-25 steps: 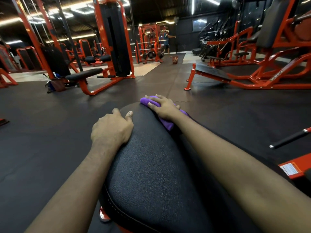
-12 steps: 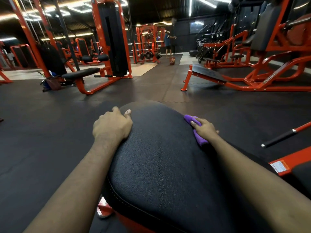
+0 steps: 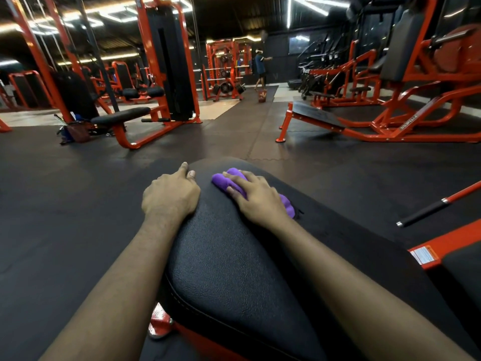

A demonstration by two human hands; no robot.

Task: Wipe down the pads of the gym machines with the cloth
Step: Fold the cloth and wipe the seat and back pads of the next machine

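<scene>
The right hand (image 3: 256, 198) presses the purple cloth (image 3: 221, 182) onto the black pad (image 3: 234, 256) with flat fingers. The left hand (image 3: 170, 195) curls over the pad's left edge, holding it.

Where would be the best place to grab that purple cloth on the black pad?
Pinch the purple cloth at its bunched far end, coming from above. That lump stands proud beyond the fingers of the right hand, while the rest lies pressed flat against the black pad.
</scene>
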